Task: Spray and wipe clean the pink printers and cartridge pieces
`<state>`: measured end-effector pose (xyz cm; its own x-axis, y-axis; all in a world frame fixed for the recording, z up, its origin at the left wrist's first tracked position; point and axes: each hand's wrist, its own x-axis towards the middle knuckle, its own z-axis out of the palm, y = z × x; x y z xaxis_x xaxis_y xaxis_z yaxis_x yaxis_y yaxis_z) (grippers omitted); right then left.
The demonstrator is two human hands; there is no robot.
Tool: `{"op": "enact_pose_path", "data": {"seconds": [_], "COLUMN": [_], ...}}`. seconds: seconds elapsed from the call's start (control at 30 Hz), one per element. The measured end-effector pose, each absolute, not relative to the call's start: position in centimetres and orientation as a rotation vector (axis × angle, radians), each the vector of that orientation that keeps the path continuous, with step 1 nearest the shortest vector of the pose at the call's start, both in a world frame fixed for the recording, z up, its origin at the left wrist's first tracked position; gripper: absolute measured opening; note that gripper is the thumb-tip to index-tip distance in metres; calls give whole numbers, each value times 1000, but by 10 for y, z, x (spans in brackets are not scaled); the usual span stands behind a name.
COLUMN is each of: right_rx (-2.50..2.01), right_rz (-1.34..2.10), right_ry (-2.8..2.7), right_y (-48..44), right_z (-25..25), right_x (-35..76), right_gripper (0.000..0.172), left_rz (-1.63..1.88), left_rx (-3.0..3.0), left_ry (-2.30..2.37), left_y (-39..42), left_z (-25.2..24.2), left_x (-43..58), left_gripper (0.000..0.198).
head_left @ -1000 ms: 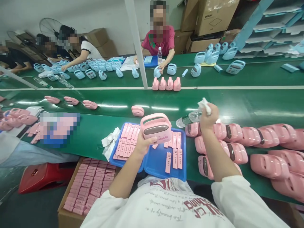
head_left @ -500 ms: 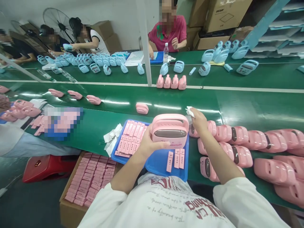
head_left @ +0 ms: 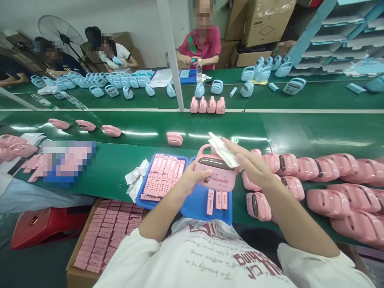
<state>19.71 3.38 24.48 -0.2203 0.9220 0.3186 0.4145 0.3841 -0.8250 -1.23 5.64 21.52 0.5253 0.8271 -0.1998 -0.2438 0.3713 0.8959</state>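
Observation:
My left hand [head_left: 192, 179] grips the left side of a pink handled device [head_left: 214, 170] with a dark window, held tilted above a blue tray [head_left: 199, 204]. My right hand [head_left: 250, 164] presses a white cloth [head_left: 222, 150] onto the device's top, fingers stretched along it. Several small pink button strips [head_left: 163, 176] lie in rows on the tray.
Many pink device shells [head_left: 315, 176] lie on the green bench to my right. A crumpled white cloth [head_left: 135, 182] sits left of the tray. A box of pink strips [head_left: 105, 236] stands below the bench. Pink units [head_left: 174, 139] ride the conveyor; people sit opposite with blue units [head_left: 120, 84].
My right hand came down from beside a clear bottle with the cloth and now lays it on the device. The left hand has tilted the device and lowered it slightly.

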Motion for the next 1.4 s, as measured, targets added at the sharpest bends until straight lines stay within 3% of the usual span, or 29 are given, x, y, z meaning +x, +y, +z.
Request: {"op": "enact_pose_path", "data": {"seconds": [0.2, 0.37, 0.43, 0.63, 0.73, 0.8, 0.93, 1.23, 1.4], "right_rx": [-1525, -1873, -1825, -1496, -1546, -1524, -1231, -1143, -1110], "right_rz": [773, 383, 354, 655, 461, 228, 22, 83, 136], "right_ry": [-2136, -2476, -2470, -1966, -1444, -1298, -1732, -2071, -1963], "right_y": [45, 54, 56, 40, 19, 8, 5, 28, 28], "right_z": [256, 273, 274, 259, 247, 239, 226, 225, 223], "right_x": [200, 169, 166, 205, 217, 213, 181, 172, 172], "right_gripper": [52, 35, 29, 34, 53, 53, 38, 43, 43], "left_rz": [604, 477, 559, 793, 947, 1035, 1086, 1102, 1104], "left_rx": [1167, 1206, 1218, 1182, 1175, 1207, 1338, 1613, 1654], "left_ry": [701, 695, 736, 866, 788, 842, 1002, 1072, 1126], "left_y": [59, 57, 56, 59, 60, 58, 50, 52, 50], "left_z": [223, 220, 218, 223, 227, 226, 219, 206, 210], "left_x": [-14, -5, -4, -15, -15, -12, -1, 8, 9], "left_gripper": [54, 48, 51, 67, 68, 69, 71, 73, 72]}}
